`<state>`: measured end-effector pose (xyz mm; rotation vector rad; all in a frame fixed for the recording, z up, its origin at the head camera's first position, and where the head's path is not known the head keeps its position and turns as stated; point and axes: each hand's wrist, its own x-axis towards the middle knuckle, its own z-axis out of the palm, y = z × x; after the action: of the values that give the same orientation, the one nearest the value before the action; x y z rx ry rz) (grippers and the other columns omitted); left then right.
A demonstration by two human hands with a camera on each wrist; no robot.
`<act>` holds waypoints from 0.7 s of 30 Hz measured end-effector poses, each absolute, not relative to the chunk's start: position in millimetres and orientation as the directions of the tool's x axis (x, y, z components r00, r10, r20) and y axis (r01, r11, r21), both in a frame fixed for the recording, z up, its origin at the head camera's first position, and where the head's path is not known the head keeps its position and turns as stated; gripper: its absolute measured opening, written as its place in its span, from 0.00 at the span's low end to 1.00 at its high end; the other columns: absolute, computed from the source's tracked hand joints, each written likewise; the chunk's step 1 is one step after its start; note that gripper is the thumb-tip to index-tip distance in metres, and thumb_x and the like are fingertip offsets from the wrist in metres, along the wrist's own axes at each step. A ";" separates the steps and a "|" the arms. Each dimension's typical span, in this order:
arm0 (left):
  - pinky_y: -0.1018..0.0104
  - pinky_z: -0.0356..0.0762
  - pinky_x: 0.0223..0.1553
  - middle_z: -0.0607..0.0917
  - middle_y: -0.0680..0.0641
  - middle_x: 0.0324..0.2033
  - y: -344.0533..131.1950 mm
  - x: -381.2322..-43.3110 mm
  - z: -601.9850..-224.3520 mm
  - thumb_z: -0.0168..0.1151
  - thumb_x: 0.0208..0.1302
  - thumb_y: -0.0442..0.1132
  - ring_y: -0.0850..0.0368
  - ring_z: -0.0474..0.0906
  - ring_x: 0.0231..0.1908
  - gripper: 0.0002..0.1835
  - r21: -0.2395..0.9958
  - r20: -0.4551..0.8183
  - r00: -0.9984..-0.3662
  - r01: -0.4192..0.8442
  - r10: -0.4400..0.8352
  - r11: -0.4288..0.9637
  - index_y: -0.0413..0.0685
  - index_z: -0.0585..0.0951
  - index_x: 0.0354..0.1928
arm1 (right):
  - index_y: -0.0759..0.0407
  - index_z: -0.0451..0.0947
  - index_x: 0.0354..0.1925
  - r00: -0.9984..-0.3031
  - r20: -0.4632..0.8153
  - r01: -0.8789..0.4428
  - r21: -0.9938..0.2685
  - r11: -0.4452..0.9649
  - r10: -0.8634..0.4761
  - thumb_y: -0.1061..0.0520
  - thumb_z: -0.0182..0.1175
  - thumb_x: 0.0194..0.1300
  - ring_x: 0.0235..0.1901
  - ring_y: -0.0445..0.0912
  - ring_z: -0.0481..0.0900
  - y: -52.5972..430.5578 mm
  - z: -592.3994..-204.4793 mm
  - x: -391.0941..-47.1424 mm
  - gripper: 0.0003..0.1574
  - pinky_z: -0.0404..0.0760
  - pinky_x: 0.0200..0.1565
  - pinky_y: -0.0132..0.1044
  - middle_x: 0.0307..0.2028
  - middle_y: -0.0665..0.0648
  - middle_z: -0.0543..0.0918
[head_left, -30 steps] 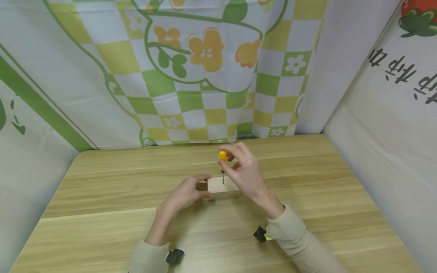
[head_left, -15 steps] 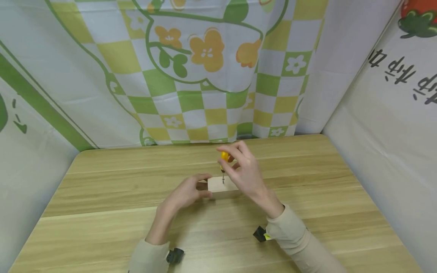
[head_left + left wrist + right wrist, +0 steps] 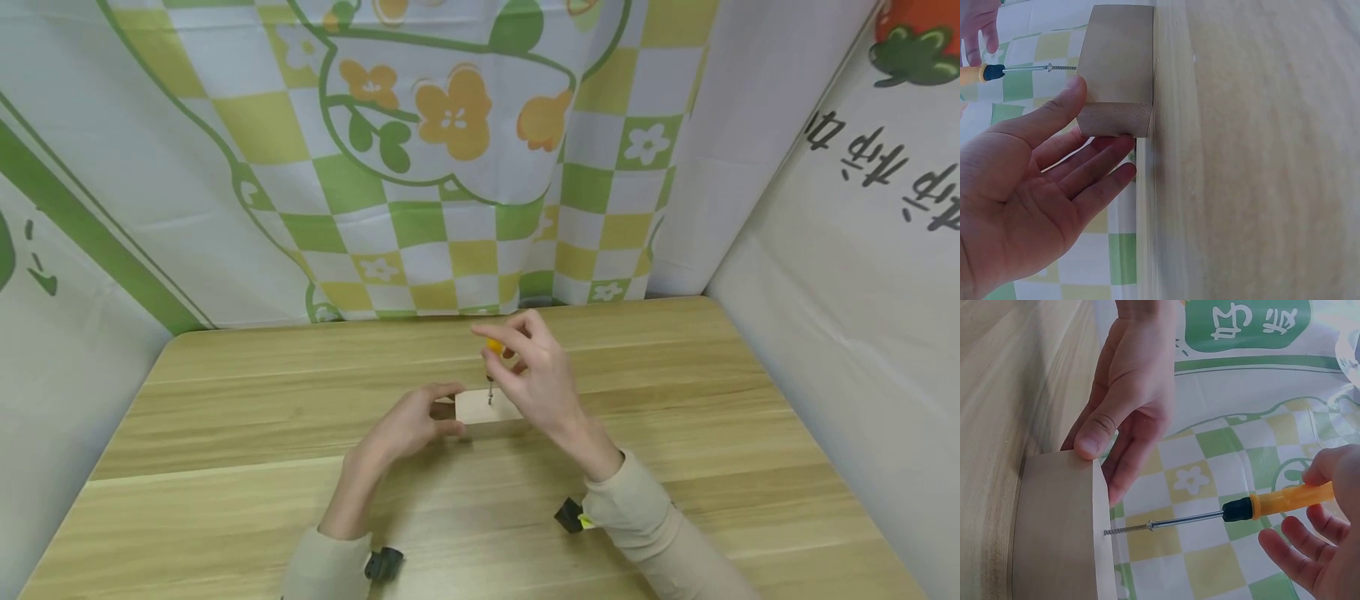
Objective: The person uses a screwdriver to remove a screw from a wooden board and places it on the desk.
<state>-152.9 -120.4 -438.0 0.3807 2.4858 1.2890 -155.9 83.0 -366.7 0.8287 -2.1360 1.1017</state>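
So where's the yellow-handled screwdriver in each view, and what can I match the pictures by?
Head: the screwdriver, just below centre, partly hidden by the right hand.
Left wrist: the screwdriver, at the upper left edge, handle cropped.
Right wrist: the screwdriver, below centre, mostly right, tip pointing left.
Shared landmark: the pale wooden block.

Pale wood-grain worktop with rounded far corners, checked cloth in green, yellow and white hanging behind the far edge, orange flowers on it, white left cloth with green stripe, white right cloth with black characters.
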 end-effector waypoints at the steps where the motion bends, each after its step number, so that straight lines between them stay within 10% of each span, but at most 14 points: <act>1: 0.54 0.74 0.55 0.75 0.47 0.59 -120.3 -152.8 -438.0 0.69 0.55 0.42 0.50 0.76 0.55 0.33 0.825 -0.152 -0.916 0.090 0.372 0.557 0.47 0.71 0.64 | 0.54 0.82 0.48 -0.634 0.730 -0.743 -0.484 0.462 -0.254 0.63 0.60 0.59 0.27 0.45 0.73 83.0 -366.6 -156.0 0.18 0.78 0.24 0.27 0.37 0.54 0.73; 21: 0.54 0.73 0.56 0.77 0.49 0.58 -119.2 -153.3 -439.0 0.69 0.54 0.42 0.52 0.76 0.55 0.34 0.830 -0.168 -0.918 0.064 0.358 0.553 0.49 0.71 0.64 | 0.57 0.78 0.53 -0.638 0.716 -0.745 -0.481 0.463 -0.284 0.69 0.53 0.55 0.29 0.39 0.75 85.1 -365.3 -155.2 0.27 0.77 0.26 0.21 0.40 0.55 0.78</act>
<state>-153.3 -119.2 -439.0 0.3475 2.4735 1.3035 -155.2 85.1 -365.3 0.8535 -2.1625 1.0953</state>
